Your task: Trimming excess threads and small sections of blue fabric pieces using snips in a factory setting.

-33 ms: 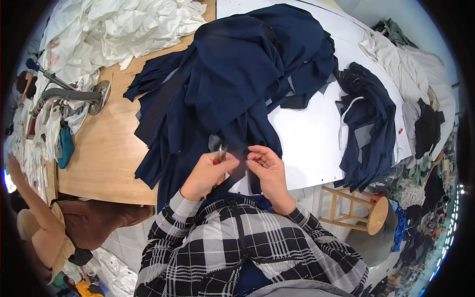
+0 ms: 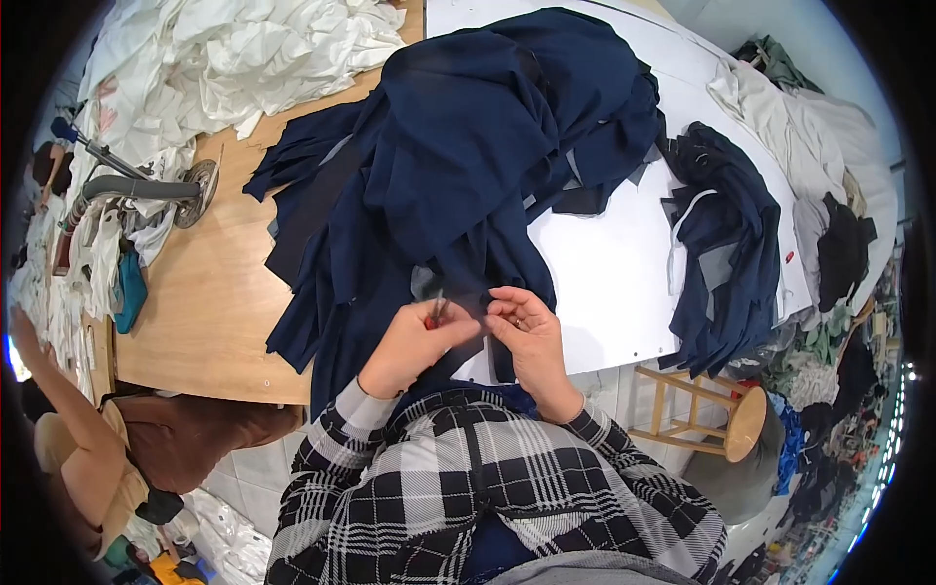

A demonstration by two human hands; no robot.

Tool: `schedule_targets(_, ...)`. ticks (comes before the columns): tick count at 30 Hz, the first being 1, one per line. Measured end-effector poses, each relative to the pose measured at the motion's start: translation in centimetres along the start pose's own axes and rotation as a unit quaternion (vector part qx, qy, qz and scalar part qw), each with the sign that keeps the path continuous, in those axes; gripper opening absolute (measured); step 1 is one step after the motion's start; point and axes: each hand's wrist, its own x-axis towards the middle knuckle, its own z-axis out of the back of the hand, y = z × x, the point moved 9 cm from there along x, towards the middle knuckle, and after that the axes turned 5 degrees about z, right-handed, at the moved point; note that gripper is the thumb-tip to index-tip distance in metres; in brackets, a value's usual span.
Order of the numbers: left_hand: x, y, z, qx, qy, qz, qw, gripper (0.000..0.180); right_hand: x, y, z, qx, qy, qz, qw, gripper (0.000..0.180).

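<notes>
My left hand (image 2: 411,343) is closed around a small pair of thread snips (image 2: 435,314). A bit of red handle and short metal blades show above its fingers. Facing it, close by, my right hand (image 2: 528,339) pinches an edge of navy fabric between thumb and fingers. Its fingertips hide most of that edge. Both hands are over the near end of a large heap of navy fabric pieces (image 2: 458,146), which spreads across the table and hangs over the front edge. A grey patch (image 2: 425,283) shows just beyond the snips.
A second navy bundle (image 2: 726,244) lies at the right of the white tabletop (image 2: 595,283). White cloth (image 2: 263,58) is piled at the far left, near a grey clamp arm (image 2: 136,185). A wooden stool (image 2: 746,424) stands at right. Another person's arm (image 2: 68,400) shows at left.
My left hand has shifted slightly to the right, closer to my right hand, and the snips' blades have tipped a little. The right hand and the fabric heap look the same.
</notes>
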Motion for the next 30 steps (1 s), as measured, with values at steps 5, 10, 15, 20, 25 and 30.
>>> schedule_targets(5, 0.0, -0.4, 0.0, 0.07, -0.015, -0.088, 0.994, 0.018, -0.1, 0.5, -0.1, -0.019, -0.008, 0.004, 1.0, 0.029)
schedule_targets(10, 0.2, -0.1, -0.4, -0.075, 0.015, -0.067, 0.995, 0.014, -0.3, 0.0, 0.3, -0.003, -0.026, -0.038, 0.999, 0.025)
schedule_targets(15, 0.5, -0.1, -0.2, -0.016, 0.037, -0.054, 0.998, 0.011, -0.5, -1.7, 0.5, 0.055, -0.026, -0.079, 0.995, 0.014)
schedule_targets(20, 0.8, 0.6, 0.4, -0.03, 0.041, -0.061, 0.997, 0.011, -0.7, -2.1, 0.0, 0.073, -0.018, -0.104, 0.992, 0.008)
schedule_targets(25, 1.1, 1.7, 1.7, -0.177, 0.028, -0.033, 0.983, 0.014, -0.4, -2.4, -0.1, 0.094, 0.003, -0.087, 0.992, 0.005)
schedule_targets(30, 1.7, 2.3, 2.7, -0.227, 0.03, -0.03, 0.973, 0.017, -0.2, -2.6, 0.3, 0.173, 0.015, -0.117, 0.978, 0.008)
